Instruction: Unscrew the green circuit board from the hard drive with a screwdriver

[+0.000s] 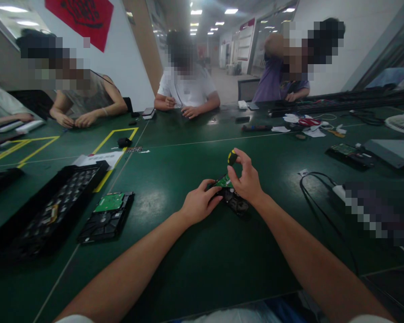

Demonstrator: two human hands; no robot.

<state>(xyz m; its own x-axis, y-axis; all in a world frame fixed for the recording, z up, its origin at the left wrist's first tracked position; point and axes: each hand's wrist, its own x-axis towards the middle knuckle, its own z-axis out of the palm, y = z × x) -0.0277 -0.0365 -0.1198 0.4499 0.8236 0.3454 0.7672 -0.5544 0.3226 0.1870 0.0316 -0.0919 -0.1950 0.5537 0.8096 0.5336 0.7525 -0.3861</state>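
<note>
A hard drive (238,204) with a green circuit board lies on the green table in front of me, partly covered by my hands. My left hand (200,202) grips its left edge, fingers on top and thumb at the near side. Pinched in the fingers of my right hand (247,179) is a screwdriver (232,157) with a yellow and black handle, held upright above the board. Its tip is hidden behind the hand. Left of my left arm rests a second hard drive (106,217), its green board facing up.
A long black tray (50,211) holding small parts stands at the left. Another drive (352,155) and a grey box (392,152) lie at the right, near a black cable (318,204). Several people sit along the far side, and a roll of black tape (124,142) lies towards them.
</note>
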